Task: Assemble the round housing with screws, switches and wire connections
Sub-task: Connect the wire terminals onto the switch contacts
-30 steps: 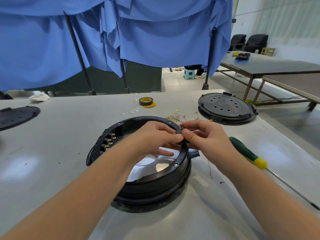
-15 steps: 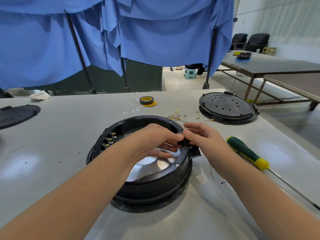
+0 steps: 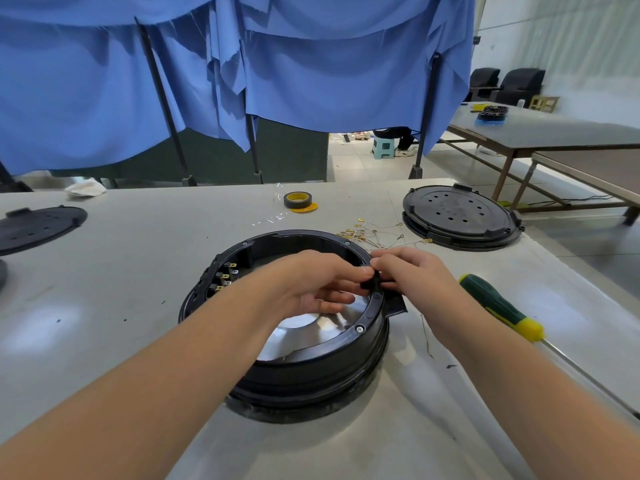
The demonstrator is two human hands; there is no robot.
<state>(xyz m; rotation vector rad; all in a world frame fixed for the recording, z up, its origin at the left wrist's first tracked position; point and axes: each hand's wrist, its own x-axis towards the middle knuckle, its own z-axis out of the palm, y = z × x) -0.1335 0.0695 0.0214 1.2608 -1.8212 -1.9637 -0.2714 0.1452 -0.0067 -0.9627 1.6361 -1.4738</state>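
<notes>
Both hands meet at the housing's right rim. Left hand [image 3: 311, 285] and right hand [image 3: 415, 275] pinch one small black part [image 3: 370, 283], likely a switch, against the round housing [image 3: 311, 362] mid-table. Switches [image 3: 227, 277] already sit on the left wall. Wires [image 3: 374, 233] lie loose behind; screwdriver [image 3: 498, 306] idle at right. Roughly midway, I judge.
</notes>
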